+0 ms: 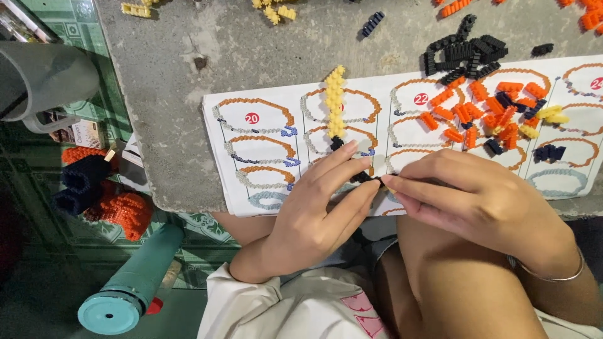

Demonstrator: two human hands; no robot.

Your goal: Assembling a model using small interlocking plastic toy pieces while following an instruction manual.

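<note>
My left hand point(320, 207) and my right hand point(471, 201) meet over the front edge of a white instruction sheet point(264, 119). Their fingertips pinch a small black brick piece point(363, 178) between them. That piece is the near end of a strip of yellow bricks point(335, 100) with a black part, which lies upright across the sheet. Loose orange bricks point(483, 113) with a few dark blue and yellow ones lie on the sheet to the right. A heap of black bricks point(465, 50) sits just beyond the sheet.
The sheet rests on a grey stone slab point(176, 75). Down on the floor to the left are an orange and dark blue brick model point(100, 191), a teal bottle point(135, 282) and a grey cup point(44, 78). Yellow bricks point(273, 11) and more orange bricks point(587, 16) lie at the far edge.
</note>
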